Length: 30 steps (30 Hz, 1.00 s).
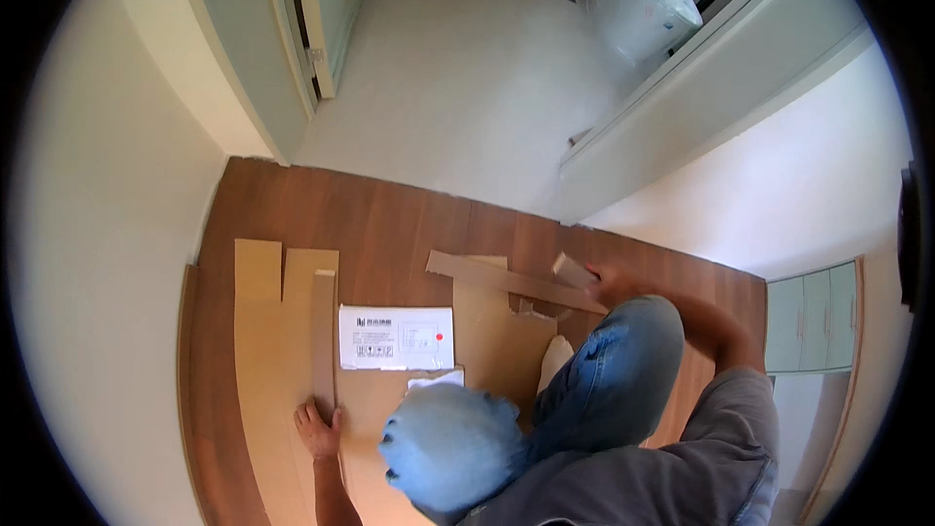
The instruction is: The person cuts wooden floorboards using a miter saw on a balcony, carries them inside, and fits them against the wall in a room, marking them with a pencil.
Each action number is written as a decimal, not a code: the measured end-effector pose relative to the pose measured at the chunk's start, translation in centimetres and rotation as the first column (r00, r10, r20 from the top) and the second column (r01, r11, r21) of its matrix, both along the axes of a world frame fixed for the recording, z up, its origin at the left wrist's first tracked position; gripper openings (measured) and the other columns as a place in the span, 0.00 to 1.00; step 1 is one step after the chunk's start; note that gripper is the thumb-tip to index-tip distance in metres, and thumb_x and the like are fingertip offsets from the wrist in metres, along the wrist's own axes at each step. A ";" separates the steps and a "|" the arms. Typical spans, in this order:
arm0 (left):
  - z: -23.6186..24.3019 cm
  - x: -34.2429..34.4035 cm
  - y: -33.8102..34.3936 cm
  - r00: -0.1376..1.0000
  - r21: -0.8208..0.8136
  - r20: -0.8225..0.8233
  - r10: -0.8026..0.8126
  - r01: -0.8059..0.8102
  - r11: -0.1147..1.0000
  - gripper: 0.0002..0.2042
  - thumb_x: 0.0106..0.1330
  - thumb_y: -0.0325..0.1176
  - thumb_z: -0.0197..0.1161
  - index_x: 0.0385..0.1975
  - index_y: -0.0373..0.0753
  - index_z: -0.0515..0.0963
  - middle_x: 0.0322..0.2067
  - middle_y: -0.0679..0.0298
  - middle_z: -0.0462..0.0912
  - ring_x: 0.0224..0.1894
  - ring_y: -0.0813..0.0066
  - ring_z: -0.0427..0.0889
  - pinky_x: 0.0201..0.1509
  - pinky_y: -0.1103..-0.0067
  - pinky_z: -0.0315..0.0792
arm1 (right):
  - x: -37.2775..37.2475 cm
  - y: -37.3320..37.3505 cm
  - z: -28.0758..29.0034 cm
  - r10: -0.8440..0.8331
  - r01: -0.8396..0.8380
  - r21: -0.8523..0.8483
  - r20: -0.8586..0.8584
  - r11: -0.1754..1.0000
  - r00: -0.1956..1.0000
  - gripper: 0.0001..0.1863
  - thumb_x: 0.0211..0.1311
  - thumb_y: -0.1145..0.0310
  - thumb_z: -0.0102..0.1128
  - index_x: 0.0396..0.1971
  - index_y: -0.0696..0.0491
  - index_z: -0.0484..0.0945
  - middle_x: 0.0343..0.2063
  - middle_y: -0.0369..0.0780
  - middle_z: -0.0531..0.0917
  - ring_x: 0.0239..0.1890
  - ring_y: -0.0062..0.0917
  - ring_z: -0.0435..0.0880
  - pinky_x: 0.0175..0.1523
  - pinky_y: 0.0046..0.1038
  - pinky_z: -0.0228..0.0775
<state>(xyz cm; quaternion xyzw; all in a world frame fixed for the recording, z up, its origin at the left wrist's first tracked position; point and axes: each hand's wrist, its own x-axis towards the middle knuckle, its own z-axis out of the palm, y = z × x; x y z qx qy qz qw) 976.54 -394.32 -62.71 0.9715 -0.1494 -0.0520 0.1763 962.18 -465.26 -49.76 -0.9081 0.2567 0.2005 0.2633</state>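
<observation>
My left hand (318, 432) is closed around the near end of a narrow brown wood-look strip (325, 341), thumb on one side and fingers on the other. The strip lies lengthwise on a flattened cardboard sheet (261, 351). Farther out to the right, my right hand (617, 284) is closed on a short brown strip piece (575, 270). A small red bit shows by its fingers, too small to name. Just beneath that hand, a longer brown strip (506, 279) lies slantwise over more cardboard (477, 317). Between my hands rests a flat white printed box (396, 338).
A wood-look floor (380, 205) meets a pale grey floor (458, 68) at a doorway. White walls (127, 185) stand on both sides. A plastic-wrapped white fixture (643, 5) is at the far right, a pale green door (336, 10) at the far left. My bent knees are close by.
</observation>
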 end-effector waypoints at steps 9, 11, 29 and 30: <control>-2.3 1.7 4.2 0.992 -0.072 0.124 -0.026 0.035 0.997 0.14 0.71 0.36 0.54 0.49 0.33 0.75 0.49 0.44 0.74 0.51 0.40 0.72 0.56 0.51 0.67 | 14.1 7.9 9.5 0.495 -0.505 0.075 -0.368 0.860 0.787 0.23 0.57 0.53 0.70 0.35 0.59 0.75 0.35 0.53 0.82 0.40 0.51 0.82 0.45 0.47 0.72; -3.1 2.0 4.0 0.992 -0.098 0.110 -0.060 0.071 0.993 0.14 0.71 0.35 0.54 0.49 0.33 0.76 0.49 0.45 0.74 0.50 0.40 0.72 0.56 0.51 0.67 | 14.8 8.7 10.6 0.478 -0.495 0.042 -0.341 0.868 0.810 0.24 0.57 0.52 0.69 0.36 0.59 0.76 0.34 0.53 0.83 0.39 0.51 0.82 0.45 0.47 0.72; -2.3 21.2 -3.6 0.977 -0.017 0.150 -0.152 0.156 0.988 0.14 0.71 0.29 0.55 0.53 0.29 0.73 0.53 0.44 0.72 0.53 0.38 0.70 0.59 0.51 0.66 | 31.5 14.6 -4.4 0.532 -0.528 0.067 -0.092 0.847 0.842 0.21 0.71 0.47 0.54 0.45 0.52 0.72 0.31 0.50 0.85 0.33 0.52 0.85 0.38 0.52 0.77; -2.7 24.1 -5.4 0.966 -0.001 0.185 -0.179 0.183 0.983 0.14 0.71 0.29 0.55 0.53 0.30 0.73 0.53 0.44 0.72 0.54 0.38 0.70 0.60 0.51 0.65 | 32.6 15.0 -5.7 0.522 -0.520 0.080 -0.005 0.850 0.853 0.20 0.72 0.49 0.53 0.45 0.52 0.71 0.31 0.49 0.85 0.32 0.51 0.85 0.37 0.51 0.77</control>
